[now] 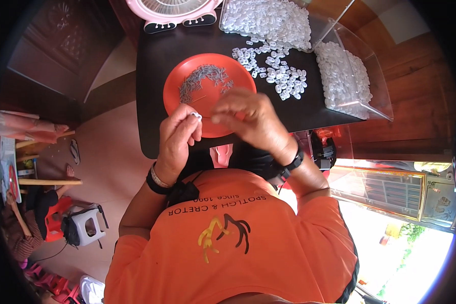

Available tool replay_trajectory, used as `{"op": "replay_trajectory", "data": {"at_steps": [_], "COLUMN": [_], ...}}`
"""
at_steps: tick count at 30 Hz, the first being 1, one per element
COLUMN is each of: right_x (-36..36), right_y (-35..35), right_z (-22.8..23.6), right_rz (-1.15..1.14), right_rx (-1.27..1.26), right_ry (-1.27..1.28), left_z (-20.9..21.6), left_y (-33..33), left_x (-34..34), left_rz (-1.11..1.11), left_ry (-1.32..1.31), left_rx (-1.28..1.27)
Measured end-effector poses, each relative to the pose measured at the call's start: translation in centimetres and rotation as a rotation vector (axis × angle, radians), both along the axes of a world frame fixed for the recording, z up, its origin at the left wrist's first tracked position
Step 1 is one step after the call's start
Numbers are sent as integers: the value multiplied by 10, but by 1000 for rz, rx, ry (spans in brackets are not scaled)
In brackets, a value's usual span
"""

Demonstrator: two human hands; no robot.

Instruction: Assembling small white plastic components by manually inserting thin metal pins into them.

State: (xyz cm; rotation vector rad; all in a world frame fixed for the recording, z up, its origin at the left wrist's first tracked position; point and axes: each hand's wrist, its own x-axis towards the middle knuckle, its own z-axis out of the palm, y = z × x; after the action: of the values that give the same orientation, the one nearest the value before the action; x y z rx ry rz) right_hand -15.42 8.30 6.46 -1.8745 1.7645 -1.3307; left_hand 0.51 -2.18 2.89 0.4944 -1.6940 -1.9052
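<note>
Now pinching small white plastic piece (197, 116) in left hand (176, 136) | right hand (254, 117) beside, fingers bent, cannot tell if gripping | above red plate (171, 95) holding grey pins (188, 85), near black table's (151, 104) front edge

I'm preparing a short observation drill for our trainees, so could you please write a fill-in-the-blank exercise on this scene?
1. The left hand holds a small piece whose colour is ____.
2. The thin pieces in the round plate are coloured ____.
3. On the dark table, loose oval pieces lie to the ____ of the plate.
4. The fan at the table's far edge has a casing coloured ____.

Missing words: white; grey; right; pink.
</note>
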Motion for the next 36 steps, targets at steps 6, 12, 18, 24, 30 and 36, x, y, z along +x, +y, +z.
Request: {"op": "replay_trajectory", "data": {"at_steps": [6,12,18,24,30,36], "right_x": [-39,-28,-17,-22,-36,-45], "right_y": [-4,-15,-21,-20,-24,-27], "right_z": [3,-3,-16,-23,-18,-13], "right_rz": [-194,-29,-21,-8,-157,-87], "right_rx": [214,296,339,325,242,274], "right_ry": [481,556,670,559,448,628], "left_z": [-1,-5,-4,-3,-1,-4], "left_y": [-13,-14,-12,-9,-10,-10], "left_x": [11,16,16,17,18,16], "left_rz": [83,72,54,28,18,19], "left_ry": [16,0,-2,-38,-76,-82], "left_rx": [42,68,53,37,21,23]}}
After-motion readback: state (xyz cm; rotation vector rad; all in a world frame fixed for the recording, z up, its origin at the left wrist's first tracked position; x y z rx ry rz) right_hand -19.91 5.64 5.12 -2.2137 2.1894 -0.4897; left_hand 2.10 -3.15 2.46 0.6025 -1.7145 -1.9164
